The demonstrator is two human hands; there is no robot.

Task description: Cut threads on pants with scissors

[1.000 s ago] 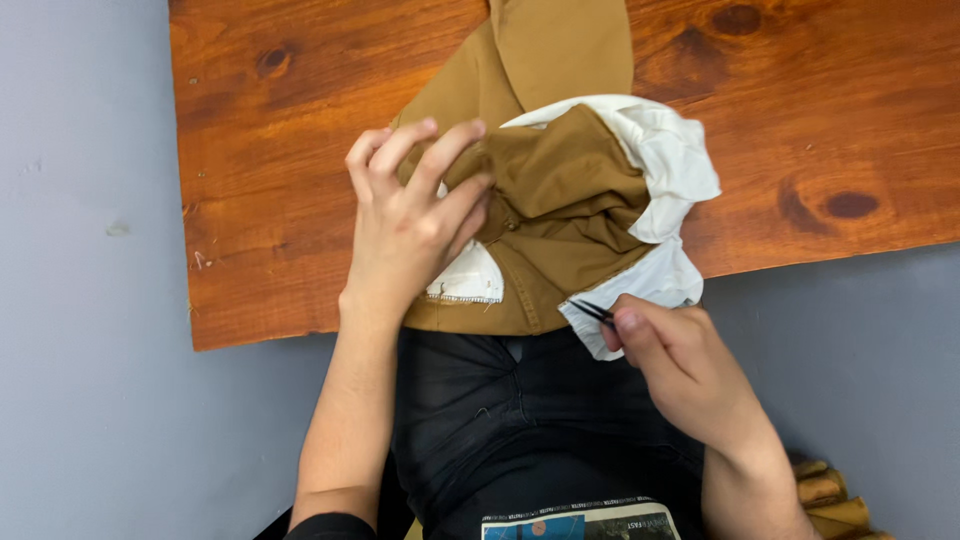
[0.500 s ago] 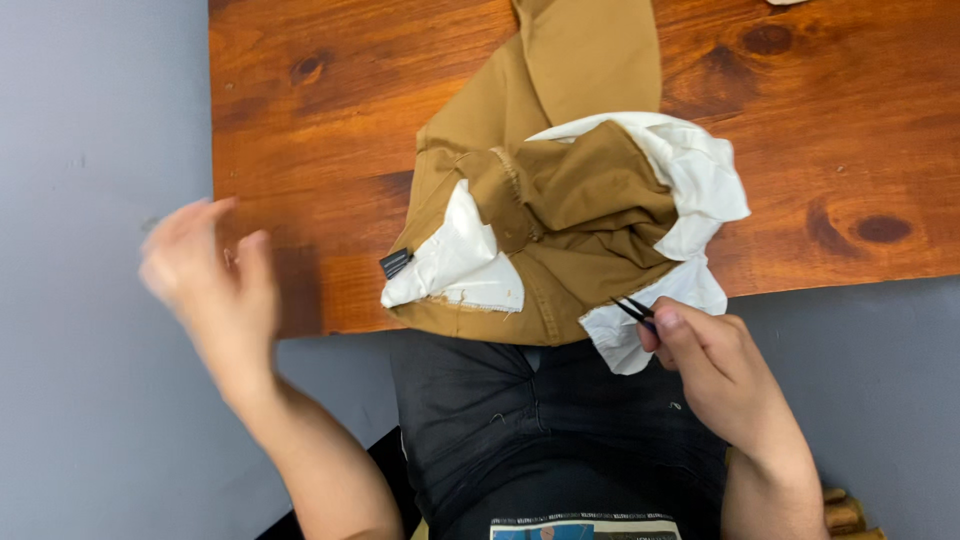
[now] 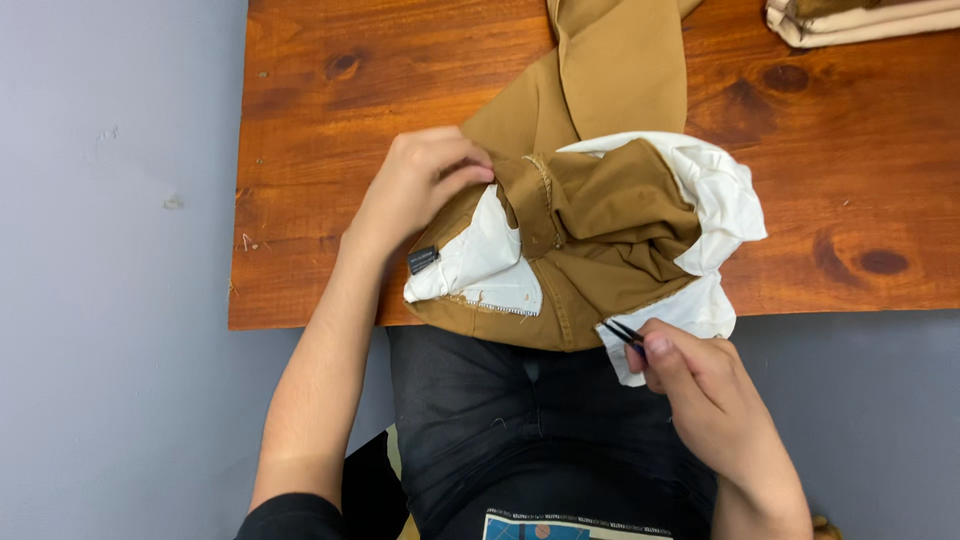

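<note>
Table: the reddish wooden table (image 3: 330, 120) fills the far part of your view, its near edge just above your lap.
Trousers: the tan trousers (image 3: 600, 220) lie turned inside out at the near edge, middle of the table, white pocket linings showing, one leg running away to the far side.
Folded cloth: a pale folded cloth (image 3: 860, 20) sits at the far right corner, well apart.
Left hand: your left hand (image 3: 420, 190) is clenched on the bunched waistband at the left of the trousers.
Right hand: your right hand (image 3: 690, 375) pinches small black tweezers (image 3: 625, 335), near right.
Tweezers: their tips touch the white lining hanging over the table edge.
</note>
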